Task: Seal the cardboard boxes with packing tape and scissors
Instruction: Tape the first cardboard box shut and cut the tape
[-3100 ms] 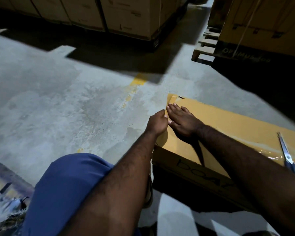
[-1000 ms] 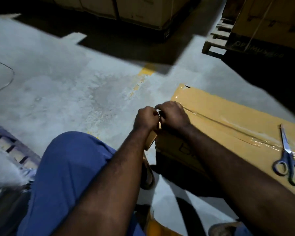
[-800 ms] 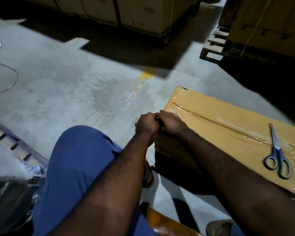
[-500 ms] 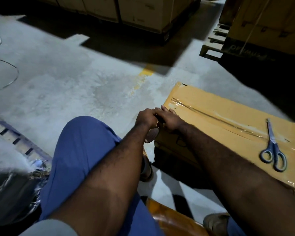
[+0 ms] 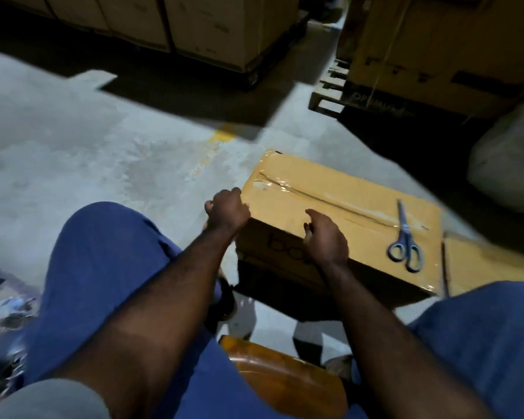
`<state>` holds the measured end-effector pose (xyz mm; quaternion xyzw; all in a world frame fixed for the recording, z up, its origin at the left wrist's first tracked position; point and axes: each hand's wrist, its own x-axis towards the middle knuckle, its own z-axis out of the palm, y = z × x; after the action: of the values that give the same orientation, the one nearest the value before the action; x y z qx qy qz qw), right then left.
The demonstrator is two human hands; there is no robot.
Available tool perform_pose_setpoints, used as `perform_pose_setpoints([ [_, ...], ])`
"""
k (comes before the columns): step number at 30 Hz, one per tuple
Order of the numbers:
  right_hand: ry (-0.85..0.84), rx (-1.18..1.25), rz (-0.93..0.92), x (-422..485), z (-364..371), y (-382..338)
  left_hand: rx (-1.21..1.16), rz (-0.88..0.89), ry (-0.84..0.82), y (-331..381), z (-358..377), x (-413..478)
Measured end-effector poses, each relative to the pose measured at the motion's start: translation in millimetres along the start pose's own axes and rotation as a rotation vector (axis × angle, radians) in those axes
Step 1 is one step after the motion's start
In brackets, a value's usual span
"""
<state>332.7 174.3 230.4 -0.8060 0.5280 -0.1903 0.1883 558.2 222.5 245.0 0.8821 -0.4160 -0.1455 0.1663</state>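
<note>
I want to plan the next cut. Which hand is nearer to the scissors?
Right. The right hand is at the near top edge of the cardboard box, left of the scissors on it. The left hand is farther, at its left corner.

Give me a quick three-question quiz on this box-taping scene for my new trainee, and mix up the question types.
1. True or false: the scissors lie on top of the box.
2. The shiny tape runs: A) along the box's top seam, B) round the scissors' handles, C) nowhere on the box.
3. Which hand is nearer the scissors?

Key: 1 true. 2 A. 3 the right hand, at the box's near top edge; the left hand is at its left corner.
</note>
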Motion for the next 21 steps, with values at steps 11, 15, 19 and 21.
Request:
perform_pose_setpoints([
  [11, 0.155, -0.167, 0.737, -16, -78, 107, -0.018, 0.55, -0.401, 153, 63, -109],
  [15, 0.151, -0.126, 0.719, -9, -78, 120, -0.031, 0.574, -0.47, 173, 72, -124],
  [19, 0.124, -0.035, 0.811, 2, -92, 124, 0.016, 0.608, -0.458, 164, 56, -114],
  [21, 0.098, 0.029, 0.861, 9, -102, 122, 0.006, 0.581, -0.421, 146, 44, -101],
])
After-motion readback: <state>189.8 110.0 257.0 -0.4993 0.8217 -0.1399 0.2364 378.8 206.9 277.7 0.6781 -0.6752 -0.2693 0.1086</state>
